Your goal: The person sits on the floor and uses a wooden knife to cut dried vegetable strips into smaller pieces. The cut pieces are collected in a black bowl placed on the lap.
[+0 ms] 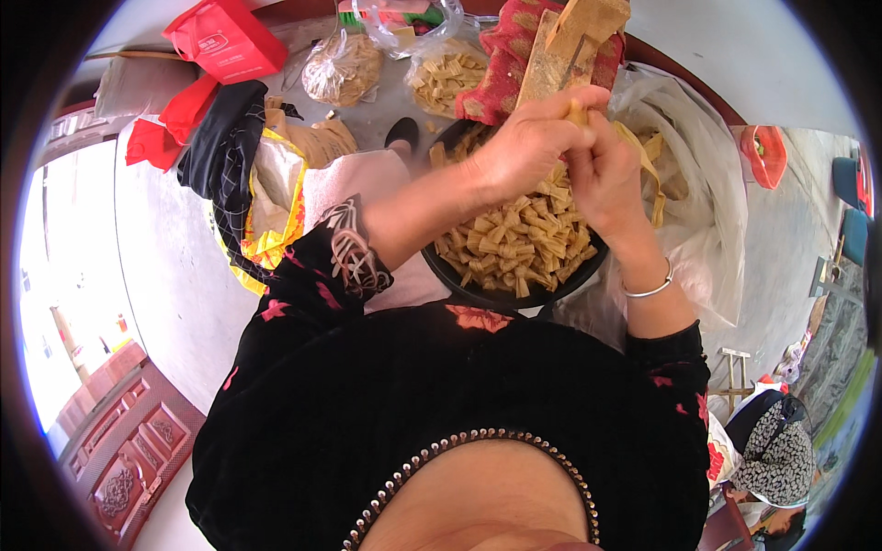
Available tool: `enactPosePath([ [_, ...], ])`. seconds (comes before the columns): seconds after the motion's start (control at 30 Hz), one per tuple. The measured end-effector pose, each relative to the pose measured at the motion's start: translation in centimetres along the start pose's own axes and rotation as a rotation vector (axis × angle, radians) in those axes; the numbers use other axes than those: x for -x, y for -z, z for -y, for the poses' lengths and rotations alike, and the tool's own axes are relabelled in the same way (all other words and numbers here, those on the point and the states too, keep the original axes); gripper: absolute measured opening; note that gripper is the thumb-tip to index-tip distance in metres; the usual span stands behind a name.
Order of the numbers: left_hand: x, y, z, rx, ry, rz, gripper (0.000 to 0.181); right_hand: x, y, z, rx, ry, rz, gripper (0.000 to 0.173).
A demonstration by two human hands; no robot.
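Observation:
My left hand (534,141) and my right hand (606,162) meet over the right side of a round black basin (441,265). Between their fingers they pinch a yellowish piece of folded strip (577,113). A long pale strip (641,162) hangs beside my right hand; whether it joins the held piece, I cannot tell. Many small knotted, straw-coloured strip pieces (517,241) fill the basin below. Just beyond the hands, a wooden bench or board (544,65) with a raised wooden block (589,27) rests over a red patterned cloth (506,52).
A clear plastic bag (703,186) lies to the right. Two bags of similar pieces (342,69) (448,79) sit on the floor ahead. At left are a yellow-edged sack (275,193), dark cloth (220,144) and a red bag (231,45). Another person (778,441) is at lower right.

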State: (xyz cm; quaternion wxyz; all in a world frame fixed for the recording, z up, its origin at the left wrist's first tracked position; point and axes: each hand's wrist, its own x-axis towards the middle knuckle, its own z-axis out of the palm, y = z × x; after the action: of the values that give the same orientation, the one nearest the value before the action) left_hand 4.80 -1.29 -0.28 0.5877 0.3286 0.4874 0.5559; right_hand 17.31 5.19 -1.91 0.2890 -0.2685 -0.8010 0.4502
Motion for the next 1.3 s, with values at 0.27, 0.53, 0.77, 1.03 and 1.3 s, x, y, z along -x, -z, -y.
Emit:
enactPosePath([
  [0.27, -1.5, 0.6, 0.8, -0.843, -0.593, -0.283, 0.019, -0.5, 2.3, 0.1, -1.119, -0.767, 0.25, 0.025],
  [0.53, -1.0, 1.1, 0.6, -0.835, -0.557, -0.194, 0.007, -0.4, 3.3, 0.0, -0.73, -0.554, 0.342, 0.013],
  [0.77, -1.4, 1.3, 0.1, -0.654, -0.191, -0.2, 0.014, -0.3, 3.9, -0.9, -0.648, -0.339, 0.304, 0.013],
  [1.03, -1.6, 1.5, -0.1, -0.809, -0.321, -0.246, 0.017, -0.2, 3.5, -3.4, -1.306, -0.517, 0.29, 0.015],
  [1.3, -1.2, 2.3, -0.6, -0.705, -0.31, 0.017, 0.021, -0.8, 3.2, -2.6, -1.057, -0.494, 0.264, 0.017],
])
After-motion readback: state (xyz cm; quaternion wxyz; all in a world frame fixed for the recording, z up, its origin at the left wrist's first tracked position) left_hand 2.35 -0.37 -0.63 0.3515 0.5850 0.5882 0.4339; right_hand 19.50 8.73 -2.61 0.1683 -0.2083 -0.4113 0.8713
